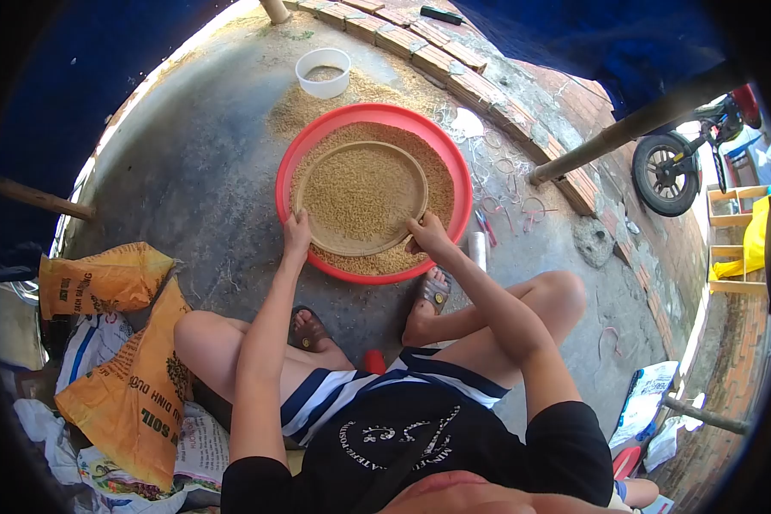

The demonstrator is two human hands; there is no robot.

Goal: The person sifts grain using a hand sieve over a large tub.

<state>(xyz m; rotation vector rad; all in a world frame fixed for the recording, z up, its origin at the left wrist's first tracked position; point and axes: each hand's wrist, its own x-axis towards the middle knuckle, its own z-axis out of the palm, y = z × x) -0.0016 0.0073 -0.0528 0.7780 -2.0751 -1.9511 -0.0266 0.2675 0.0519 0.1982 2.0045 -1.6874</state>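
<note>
A round sieve (pixel 364 252) with a tan rim is held level over a wide red basin (pixel 288 176). Golden-brown grain (pixel 360 193) covers much of the sieve's mesh. More of the same grain (pixel 437 171) lies in the basin around and beneath it. My left hand (pixel 297 233) grips the rim at the lower left, fingers closed round it. At the lower right, my right hand (pixel 430 236) is closed on the rim as well, its thumb on top.
Behind the basin stands a white tub (pixel 324 88) amid spilled grain. Orange sacks (pixel 128 377) lie at my left. On the right are a white roll (pixel 477 250), red-handled scissors (pixel 486 230), a row of bricks (pixel 454 77), a slanting pole (pixel 625 128) and a motorbike wheel (pixel 665 175).
</note>
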